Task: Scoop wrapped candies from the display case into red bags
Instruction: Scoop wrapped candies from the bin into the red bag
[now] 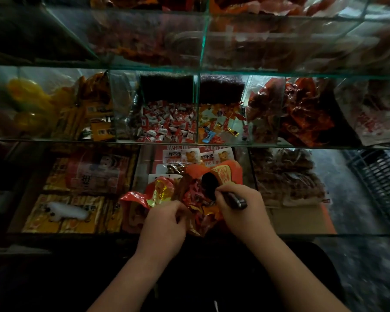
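A crumpled red bag with gold print (160, 194) lies low in the middle, on top of the glass case. My left hand (164, 224) grips its near edge and holds its mouth apart. My right hand (241, 208) is closed on the handle of a dark scoop (209, 184), whose bowl tips down into the bag's mouth. Red wrapped candies (196, 199) show inside the bag. Above, a glass compartment holds red-and-white wrapped candies (167, 122); the one to its right holds mixed red, gold and blue candies (218, 124).
The glass display case (198, 70) rises in tiers ahead. Yellow snack packs (92, 109) fill the left compartments, red packets (302, 111) the right. Flat packets (194, 156) lie under the glass beneath the bag. A dark crate (381, 183) stands at the right on the floor.
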### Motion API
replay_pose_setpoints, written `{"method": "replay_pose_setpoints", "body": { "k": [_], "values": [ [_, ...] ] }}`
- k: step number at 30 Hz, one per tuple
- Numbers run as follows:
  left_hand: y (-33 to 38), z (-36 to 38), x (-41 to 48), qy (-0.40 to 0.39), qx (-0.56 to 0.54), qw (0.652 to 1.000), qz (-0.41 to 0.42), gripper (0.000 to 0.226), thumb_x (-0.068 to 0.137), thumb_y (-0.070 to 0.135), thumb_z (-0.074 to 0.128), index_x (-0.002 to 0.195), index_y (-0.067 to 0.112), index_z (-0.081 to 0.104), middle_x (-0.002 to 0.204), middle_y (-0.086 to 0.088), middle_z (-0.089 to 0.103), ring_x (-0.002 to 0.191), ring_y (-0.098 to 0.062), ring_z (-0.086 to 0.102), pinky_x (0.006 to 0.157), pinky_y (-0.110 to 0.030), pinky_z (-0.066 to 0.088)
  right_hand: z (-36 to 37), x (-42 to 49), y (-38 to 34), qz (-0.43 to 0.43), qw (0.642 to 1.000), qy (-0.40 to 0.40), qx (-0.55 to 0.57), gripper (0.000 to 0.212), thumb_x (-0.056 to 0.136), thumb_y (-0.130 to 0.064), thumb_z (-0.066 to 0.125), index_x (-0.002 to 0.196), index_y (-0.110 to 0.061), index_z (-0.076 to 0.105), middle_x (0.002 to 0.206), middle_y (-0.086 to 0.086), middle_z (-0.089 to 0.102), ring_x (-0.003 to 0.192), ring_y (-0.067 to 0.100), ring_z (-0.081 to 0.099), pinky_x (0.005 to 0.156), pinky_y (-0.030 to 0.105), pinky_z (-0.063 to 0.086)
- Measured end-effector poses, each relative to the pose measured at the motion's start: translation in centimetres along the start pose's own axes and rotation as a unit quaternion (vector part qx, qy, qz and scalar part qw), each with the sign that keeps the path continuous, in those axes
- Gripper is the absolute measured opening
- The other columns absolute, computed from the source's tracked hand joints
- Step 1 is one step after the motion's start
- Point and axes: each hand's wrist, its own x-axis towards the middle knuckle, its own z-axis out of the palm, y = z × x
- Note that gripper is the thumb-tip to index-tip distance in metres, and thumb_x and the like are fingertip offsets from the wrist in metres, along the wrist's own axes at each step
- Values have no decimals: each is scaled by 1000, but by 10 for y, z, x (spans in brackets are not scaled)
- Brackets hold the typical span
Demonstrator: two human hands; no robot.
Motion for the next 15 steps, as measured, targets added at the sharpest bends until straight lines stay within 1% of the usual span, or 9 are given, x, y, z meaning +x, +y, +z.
{"method": "replay_pose_setpoints", "body": {
  "k": [2,4,6,8,9,11,12,14,15],
  "values": [
    [0,-3,-2,-1,-16,999,33,20,85,7,77,94,25,78,87,25,62,89,7,61,74,0,42,1,8,1,51,997,11,48,30,89,-15,76,72,-40,71,77,-19,73,78,-2,69,68,10,51],
    [-4,-6,-3,2,-28,999,44,20,86,9,77,94,27,77,89,23,64,96,8,60,78,-1,44,-1,12,2,103,991,8,81,29,88,-19,76,70,-40,71,73,-21,72,78,-6,68,64,4,46],
    [-8,-7,-3,8,-29,999,36,20,87,9,77,92,28,75,90,22,64,96,7,59,78,-2,44,-3,10,3,136,985,-7,108,24,88,-20,78,71,-36,74,72,-24,72,76,-12,66,61,3,46],
    [-10,-6,-4,17,-29,999,40,19,87,9,77,90,28,73,89,21,62,94,5,59,76,-2,43,-3,5,4,173,975,-12,142,21,87,-23,78,70,-34,75,74,-28,72,72,-13,66,58,4,47],
    [-11,-6,-4,21,-33,998,41,20,86,11,78,88,30,71,89,21,61,93,5,59,76,-3,43,-4,1,4,192,968,3,159,18,87,-26,79,71,-33,76,74,-27,73,71,-10,67,57,7,49],
    [-10,-6,-5,31,-42,998,33,24,85,15,80,85,35,67,88,21,60,93,5,58,76,-3,42,-6,-6,5,212,960,44,177,14,89,-34,77,75,-30,78,74,-17,76,68,-2,72,62,18,56],
    [-10,-7,-4,36,-44,998,28,24,84,18,81,85,37,65,88,21,59,93,6,57,76,-3,42,-8,-8,5,214,956,61,190,16,90,-37,75,77,-28,78,72,-10,77,68,3,74,62,22,58],
    [-11,-8,-4,40,-41,998,20,21,85,21,81,85,35,66,89,23,58,93,8,56,74,-2,41,-12,-13,3,216,946,87,225,19,90,-39,74,78,-25,78,70,-1,78,66,12,77,57,22,58],
    [-11,-8,-4,40,-36,998,18,18,85,22,81,86,34,67,90,24,57,94,9,55,74,-1,41,-14,-14,3,218,944,89,232,18,90,-40,74,79,-26,78,70,0,78,67,14,77,59,24,59]
  ]
}}
